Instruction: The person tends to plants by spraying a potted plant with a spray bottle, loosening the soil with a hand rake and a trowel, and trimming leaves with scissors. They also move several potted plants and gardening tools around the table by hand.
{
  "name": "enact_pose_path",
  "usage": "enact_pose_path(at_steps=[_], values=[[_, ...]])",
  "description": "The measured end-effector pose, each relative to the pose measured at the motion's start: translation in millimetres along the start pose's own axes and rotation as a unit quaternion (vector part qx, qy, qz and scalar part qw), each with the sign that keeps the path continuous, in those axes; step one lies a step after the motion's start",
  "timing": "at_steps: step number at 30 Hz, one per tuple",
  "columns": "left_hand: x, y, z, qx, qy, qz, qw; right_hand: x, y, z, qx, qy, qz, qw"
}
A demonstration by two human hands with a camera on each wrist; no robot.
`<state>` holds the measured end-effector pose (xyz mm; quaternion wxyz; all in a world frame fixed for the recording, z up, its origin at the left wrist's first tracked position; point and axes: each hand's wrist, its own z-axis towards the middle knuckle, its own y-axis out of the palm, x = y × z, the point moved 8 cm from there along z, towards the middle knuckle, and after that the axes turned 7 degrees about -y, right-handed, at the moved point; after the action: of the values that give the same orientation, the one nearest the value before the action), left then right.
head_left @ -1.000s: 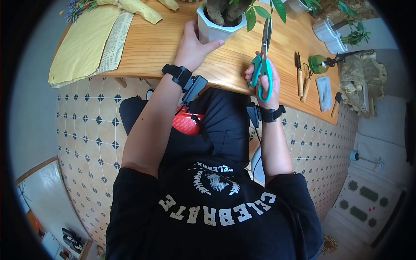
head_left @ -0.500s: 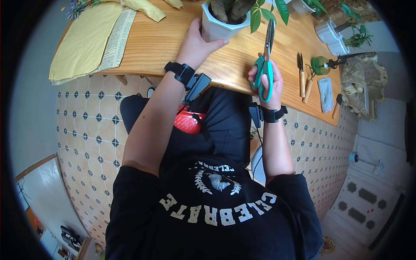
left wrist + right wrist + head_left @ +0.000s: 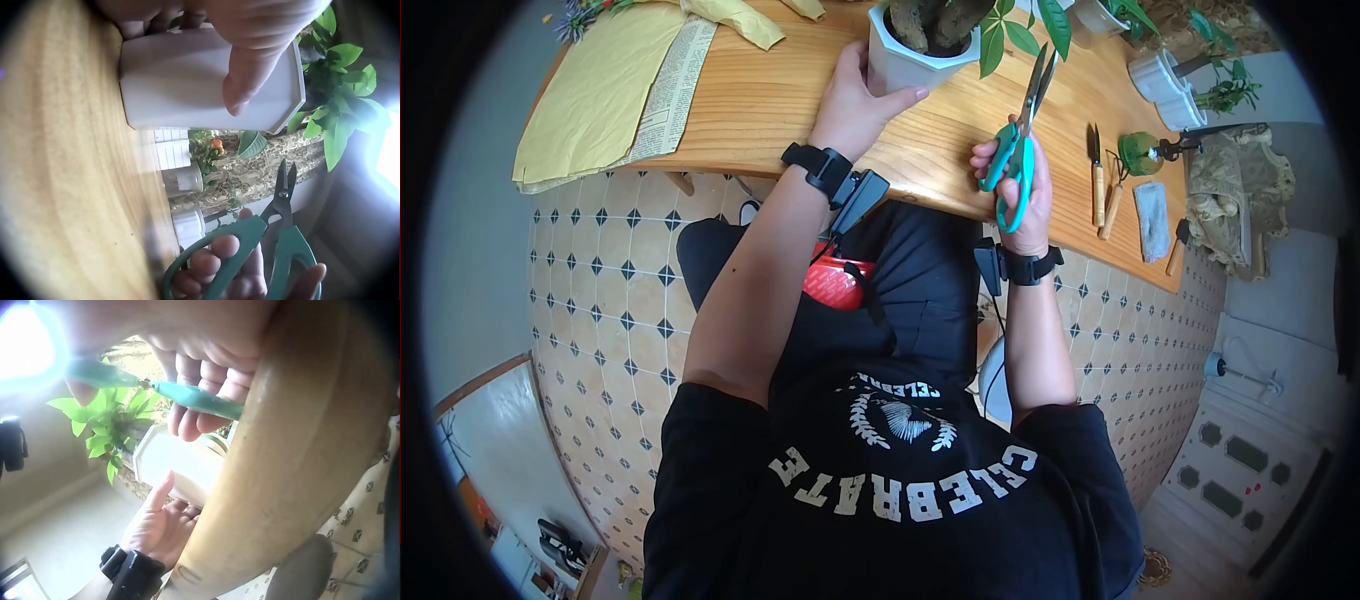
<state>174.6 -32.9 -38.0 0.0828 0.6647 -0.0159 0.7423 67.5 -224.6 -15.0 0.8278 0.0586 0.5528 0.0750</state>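
A white faceted flowerpot [image 3: 920,66] with a thick-stemmed leafy plant stands on the wooden table. My left hand [image 3: 855,108] grips its near left side, thumb across the front face and fingers round the side. In the left wrist view the thumb [image 3: 240,84] lies flat against the pot wall. My right hand [image 3: 1032,190] holds scissors [image 3: 1022,160] with teal handles above the table's front edge, fingers through one loop and thumb in the other. Their blades [image 3: 284,181] are slightly parted and point up and away, near the plant's green leaves [image 3: 992,48] in the head view.
Yellow paper [image 3: 600,95] and a newsprint sheet [image 3: 675,95] lie at the left. On the right are a wooden-handled knife [image 3: 1098,180], a small rake [image 3: 1112,205], a green spray bottle [image 3: 1140,152] and a grey cloth [image 3: 1151,220]. White pots [image 3: 1165,88] stand behind.
The scissors have tilted to the right and their blades have parted more. The pot and left hand shifted slightly rightward in view at first, then stayed put.
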Motion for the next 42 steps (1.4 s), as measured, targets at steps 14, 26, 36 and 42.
enact_pose_path(at_steps=[14,26,36,42], values=[[4,2,-1,-0.016,0.009,0.0,1.0,7,2,-4,-0.031,0.023,0.02,0.999],[5,-2,0,0.018,0.046,0.026,0.998,2,23,-6,-0.082,0.065,-0.099,0.99],[3,-1,-3,0.021,-0.001,0.038,0.999,9,17,-8,-0.066,0.076,-0.068,0.993],[-1,0,0,0.031,0.013,0.07,0.997,4,19,-8,-0.084,0.089,-0.106,0.987]])
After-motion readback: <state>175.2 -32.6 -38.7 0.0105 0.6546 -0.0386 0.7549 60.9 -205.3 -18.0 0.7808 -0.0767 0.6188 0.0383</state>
